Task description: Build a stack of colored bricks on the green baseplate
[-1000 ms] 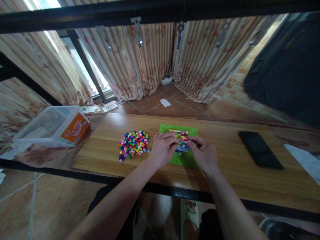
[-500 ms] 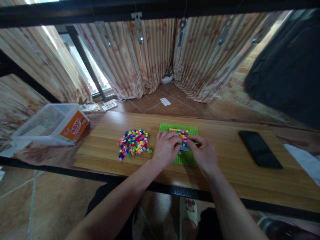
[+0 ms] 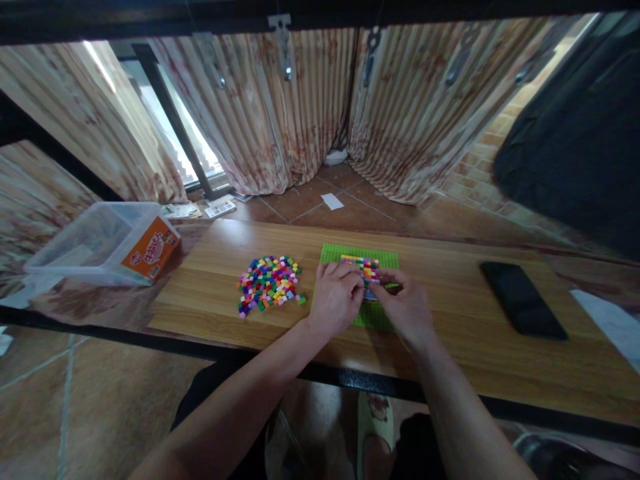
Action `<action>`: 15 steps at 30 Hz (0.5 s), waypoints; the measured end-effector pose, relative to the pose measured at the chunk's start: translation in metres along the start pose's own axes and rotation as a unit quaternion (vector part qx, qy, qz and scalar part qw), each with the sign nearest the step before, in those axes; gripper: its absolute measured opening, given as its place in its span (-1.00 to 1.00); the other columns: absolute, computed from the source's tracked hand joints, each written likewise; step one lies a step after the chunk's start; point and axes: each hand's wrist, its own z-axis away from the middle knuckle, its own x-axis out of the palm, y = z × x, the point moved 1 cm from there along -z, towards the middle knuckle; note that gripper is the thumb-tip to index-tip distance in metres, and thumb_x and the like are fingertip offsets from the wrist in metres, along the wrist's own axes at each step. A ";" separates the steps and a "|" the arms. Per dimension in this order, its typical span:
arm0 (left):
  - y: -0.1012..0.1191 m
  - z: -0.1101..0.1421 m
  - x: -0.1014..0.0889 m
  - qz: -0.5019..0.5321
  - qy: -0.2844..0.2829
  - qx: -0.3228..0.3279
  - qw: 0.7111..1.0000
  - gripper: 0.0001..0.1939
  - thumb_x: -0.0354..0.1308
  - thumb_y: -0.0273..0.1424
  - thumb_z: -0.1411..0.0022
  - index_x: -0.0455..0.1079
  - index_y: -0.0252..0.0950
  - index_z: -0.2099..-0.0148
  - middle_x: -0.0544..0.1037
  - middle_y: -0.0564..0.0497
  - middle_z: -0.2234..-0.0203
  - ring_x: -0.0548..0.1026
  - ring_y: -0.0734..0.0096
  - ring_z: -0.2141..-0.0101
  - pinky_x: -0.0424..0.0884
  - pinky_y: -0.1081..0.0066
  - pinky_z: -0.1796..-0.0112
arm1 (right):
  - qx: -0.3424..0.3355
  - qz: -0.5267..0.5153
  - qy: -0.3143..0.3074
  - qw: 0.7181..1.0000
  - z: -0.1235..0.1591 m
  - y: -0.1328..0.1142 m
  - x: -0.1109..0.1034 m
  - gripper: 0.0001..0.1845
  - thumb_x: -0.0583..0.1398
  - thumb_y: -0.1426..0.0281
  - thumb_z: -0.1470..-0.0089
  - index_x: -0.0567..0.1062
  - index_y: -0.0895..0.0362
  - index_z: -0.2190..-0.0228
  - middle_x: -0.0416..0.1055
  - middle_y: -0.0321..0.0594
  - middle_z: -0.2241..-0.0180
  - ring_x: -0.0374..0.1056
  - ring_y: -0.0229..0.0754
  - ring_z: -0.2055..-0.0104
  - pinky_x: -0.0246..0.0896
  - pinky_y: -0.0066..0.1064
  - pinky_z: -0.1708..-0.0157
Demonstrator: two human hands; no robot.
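A green studded baseplate [image 3: 385,256] lies on the wooden board, with rows of coloured toy bricks [image 3: 369,267] built up on it. My left hand [image 3: 336,293] rests over the left side of these rows, fingers curled, their tips at the bricks. From the right, my right hand [image 3: 406,303] meets it, thumb and index finger closed at the right edge of the rows. What lies between the fingertips of either hand is too small or covered to make out. Left of my hands spreads a heap of loose small bricks [image 3: 270,283] in many colours.
A clear plastic bin [image 3: 95,247] with an orange label stands at the far left. A black phone [image 3: 523,300] lies on the wooden board [image 3: 450,287] at right, white paper [image 3: 607,323] beyond it. A dark metal bar [image 3: 320,20] crosses overhead.
My right thumb and fingers have shifted slightly inward over the bricks, closer to my left fingertips. The whole view has tilted a little; the heap and bin stay in place.
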 end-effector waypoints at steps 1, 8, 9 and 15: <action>0.000 0.000 0.000 0.000 0.000 0.002 1.000 -0.87 0.11 -0.44 -0.26 0.44 -0.23 0.35 0.57 0.03 0.17 0.40 0.28 0.10 0.19 0.17 -0.02 | 0.001 -0.001 0.000 1.000 0.000 0.000 0.000 -0.60 0.22 0.19 0.10 0.58 0.15 0.24 0.56 -0.13 0.33 0.42 -0.16 0.45 0.30 -0.31 0.37; 0.001 0.002 0.001 -0.001 0.010 0.009 1.000 -0.87 0.11 -0.44 -0.26 0.43 -0.24 0.35 0.57 0.04 0.18 0.40 0.28 0.11 0.20 0.18 -0.02 | 0.009 -0.010 0.012 1.000 0.000 0.000 0.002 -0.61 0.25 0.20 0.14 0.58 0.16 0.27 0.57 -0.12 0.35 0.43 -0.14 0.43 0.30 -0.29 0.36; 0.001 0.002 0.001 -0.001 0.008 0.007 1.000 -0.87 0.11 -0.44 -0.26 0.43 -0.24 0.36 0.57 0.03 0.17 0.40 0.28 0.11 0.21 0.17 -0.02 | 0.008 -0.012 0.010 1.000 -0.001 0.000 0.003 -0.61 0.25 0.21 0.14 0.58 0.17 0.27 0.57 -0.11 0.35 0.43 -0.14 0.43 0.30 -0.30 0.36; 0.003 0.002 0.000 -0.007 0.000 0.003 1.000 -0.89 0.11 -0.44 -0.25 0.43 -0.24 0.35 0.57 0.03 0.16 0.40 0.27 0.11 0.22 0.17 -0.03 | -0.001 0.010 0.003 1.000 -0.001 0.000 0.003 -0.60 0.23 0.21 0.12 0.58 0.17 0.24 0.57 -0.12 0.34 0.43 -0.16 0.44 0.30 -0.31 0.37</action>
